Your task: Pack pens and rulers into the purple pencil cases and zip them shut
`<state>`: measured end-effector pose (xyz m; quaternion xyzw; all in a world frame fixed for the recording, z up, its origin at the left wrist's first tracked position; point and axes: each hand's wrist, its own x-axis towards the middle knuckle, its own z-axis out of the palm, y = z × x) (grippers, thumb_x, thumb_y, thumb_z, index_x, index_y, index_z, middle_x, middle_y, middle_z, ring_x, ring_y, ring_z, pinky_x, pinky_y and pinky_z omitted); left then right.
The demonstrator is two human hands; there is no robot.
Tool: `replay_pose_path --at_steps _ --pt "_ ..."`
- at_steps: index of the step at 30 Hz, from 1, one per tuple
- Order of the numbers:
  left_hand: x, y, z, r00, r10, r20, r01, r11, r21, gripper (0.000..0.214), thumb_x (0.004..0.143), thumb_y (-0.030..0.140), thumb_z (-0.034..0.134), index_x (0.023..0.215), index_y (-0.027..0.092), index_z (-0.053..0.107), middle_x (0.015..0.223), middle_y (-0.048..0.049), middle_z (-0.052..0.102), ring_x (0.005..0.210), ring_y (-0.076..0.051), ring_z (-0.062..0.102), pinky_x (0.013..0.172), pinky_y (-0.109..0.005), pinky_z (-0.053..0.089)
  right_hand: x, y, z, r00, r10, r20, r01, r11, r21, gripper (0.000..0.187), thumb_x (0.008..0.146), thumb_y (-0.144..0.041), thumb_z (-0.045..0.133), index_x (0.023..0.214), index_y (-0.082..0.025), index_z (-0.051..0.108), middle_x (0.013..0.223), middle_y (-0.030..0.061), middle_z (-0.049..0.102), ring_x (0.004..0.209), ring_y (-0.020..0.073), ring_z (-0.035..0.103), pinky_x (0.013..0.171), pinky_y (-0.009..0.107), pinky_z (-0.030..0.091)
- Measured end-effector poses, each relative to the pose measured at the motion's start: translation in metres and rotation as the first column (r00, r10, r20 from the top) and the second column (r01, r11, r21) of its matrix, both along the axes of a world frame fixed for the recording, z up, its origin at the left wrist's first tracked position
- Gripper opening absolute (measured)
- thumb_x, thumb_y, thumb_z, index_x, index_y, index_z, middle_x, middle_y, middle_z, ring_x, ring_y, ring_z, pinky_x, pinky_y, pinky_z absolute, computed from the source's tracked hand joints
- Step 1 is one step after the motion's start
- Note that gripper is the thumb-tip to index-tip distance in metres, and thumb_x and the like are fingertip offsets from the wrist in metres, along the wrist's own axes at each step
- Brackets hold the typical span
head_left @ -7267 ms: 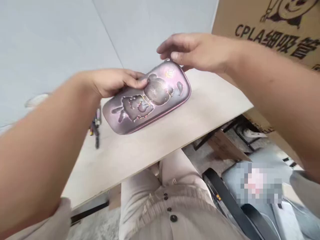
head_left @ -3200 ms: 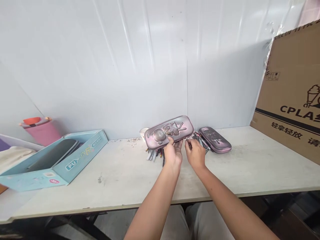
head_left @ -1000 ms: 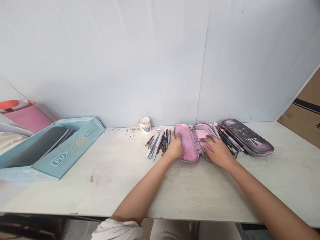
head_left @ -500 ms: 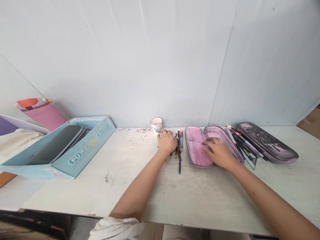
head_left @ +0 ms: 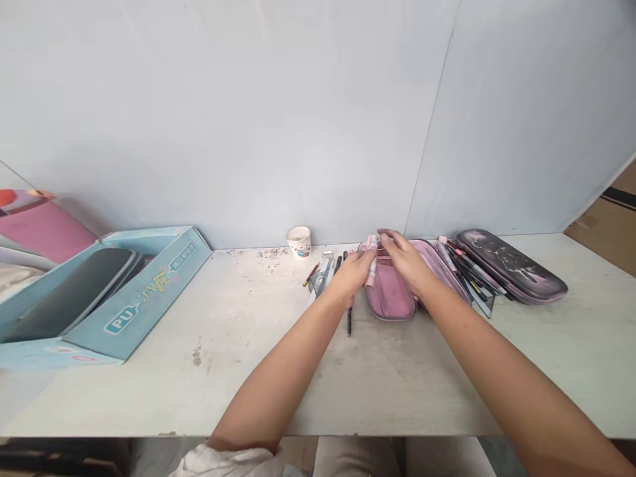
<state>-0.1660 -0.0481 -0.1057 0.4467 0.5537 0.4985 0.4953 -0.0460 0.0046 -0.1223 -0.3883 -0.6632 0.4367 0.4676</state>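
Observation:
My left hand (head_left: 352,277) is closed around a thick pink-and-white tube (head_left: 372,260), held over the left edge of an open pink pencil case (head_left: 392,298). Just right of the tube, my right hand (head_left: 406,262) reaches over the case with its fingers stretched out. Its fingertips come close to the tube; I cannot tell whether they touch it. Beside and partly under my left hand lie dark pens (head_left: 349,321), a clear set square (head_left: 322,278), a pencil (head_left: 311,274) and a small whitish piece (head_left: 327,253).
Right of the case, several pens (head_left: 470,271) lie against a closed black-and-pink pencil case (head_left: 514,268). A paper cup (head_left: 299,245) stands near the wall, with dark crumbs around it. On the left, a light blue box (head_left: 144,301) holds a dark grey case (head_left: 74,291).
My left hand has picked up the pink-and-white tube and moved right to the case. My right hand has shifted toward the case's far side. The view has turned slightly right.

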Motion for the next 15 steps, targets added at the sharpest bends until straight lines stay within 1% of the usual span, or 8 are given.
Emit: replay_pose_path --at_steps 1,3,4,6,8,9,12,15 --pt "0.011 -0.004 0.005 0.988 -0.033 0.152 0.042 0.998 -0.056 0.030 0.078 0.045 0.052 0.067 0.017 0.052 0.057 -0.0012 0.051 0.055 -0.013 0.049 0.052 -0.023 0.037 -0.002 -0.001 0.004 0.996 0.042 -0.083 -0.051 0.994 -0.099 0.030 0.081 -0.044 0.044 0.094 -0.020 0.057 0.087 0.0013 0.063 0.076 0.0137 0.058 0.069 0.027 0.047" --pt "0.027 -0.010 0.013 0.919 -0.067 0.388 0.129 0.983 -0.134 0.031 0.082 0.042 0.048 0.065 0.017 0.048 0.052 0.0012 0.046 0.045 -0.008 0.041 0.043 -0.019 0.029 -0.001 -0.004 0.006 0.973 0.087 -0.213 -0.144 0.953 -0.268 0.022 0.078 -0.040 0.049 0.074 -0.019 0.056 0.064 -0.0026 0.057 0.058 0.0104 0.054 0.054 0.023 0.044" --pt "0.033 -0.013 0.015 0.880 -0.067 0.471 0.159 0.974 -0.160 0.031 0.083 0.041 0.045 0.064 0.016 0.047 0.051 0.0017 0.045 0.043 -0.007 0.039 0.041 -0.018 0.026 0.001 -0.006 0.006 0.961 0.097 -0.260 -0.185 0.924 -0.336 0.020 0.076 -0.037 0.052 0.068 -0.019 0.053 0.057 -0.0044 0.053 0.050 0.0087 0.050 0.048 0.021 0.042" --pt "0.043 -0.015 0.017 0.818 -0.044 0.573 0.187 0.963 -0.192 0.033 0.086 0.039 0.041 0.063 0.016 0.046 0.051 0.0014 0.045 0.042 -0.005 0.039 0.040 -0.016 0.025 0.010 -0.010 0.003 0.940 0.098 -0.328 -0.243 0.865 -0.438 0.019 0.074 -0.034 0.055 0.065 -0.019 0.050 0.049 -0.0069 0.046 0.040 0.0062 0.042 0.040 0.019 0.036" --pt "0.050 -0.015 0.018 0.788 -0.021 0.616 0.197 0.955 -0.220 0.034 0.088 0.037 0.038 0.064 0.015 0.047 0.054 0.0003 0.046 0.043 -0.005 0.040 0.038 -0.015 0.026 0.021 -0.014 0.000 0.924 0.098 -0.369 -0.283 0.825 -0.490 0.019 0.073 -0.034 0.058 0.066 -0.019 0.049 0.048 -0.0078 0.045 0.035 0.0048 0.039 0.036 0.018 0.034" --pt "0.054 -0.014 0.018 0.781 -0.012 0.624 0.201 0.951 -0.233 0.034 0.089 0.037 0.036 0.065 0.014 0.048 0.055 0.0000 0.046 0.043 -0.005 0.041 0.038 -0.015 0.027 0.026 -0.015 -0.001 0.919 0.093 -0.382 -0.290 0.817 -0.499 0.019 0.073 -0.033 0.058 0.066 -0.018 0.048 0.048 -0.0078 0.045 0.034 0.0044 0.039 0.035 0.018 0.034" --pt "0.068 -0.012 0.015 0.775 -0.001 0.632 0.215 0.941 -0.263 0.036 0.090 0.037 0.033 0.067 0.014 0.049 0.053 0.0004 0.046 0.042 -0.005 0.041 0.038 -0.015 0.030 0.042 -0.017 0.000 0.908 0.058 -0.415 -0.280 0.821 -0.497 0.017 0.074 -0.029 0.057 0.067 -0.018 0.047 0.050 -0.0074 0.047 0.035 0.0043 0.041 0.033 0.016 0.034" --pt "0.083 -0.011 0.008 0.797 -0.023 0.604 0.239 0.930 -0.280 0.039 0.089 0.042 0.034 0.068 0.014 0.051 0.054 0.0000 0.048 0.042 -0.005 0.043 0.039 -0.016 0.033 0.056 -0.018 0.000 0.905 0.027 -0.425 -0.261 0.822 -0.505 0.015 0.075 -0.031 0.056 0.071 -0.019 0.048 0.049 -0.0079 0.046 0.034 0.0049 0.041 0.031 0.016 0.031"
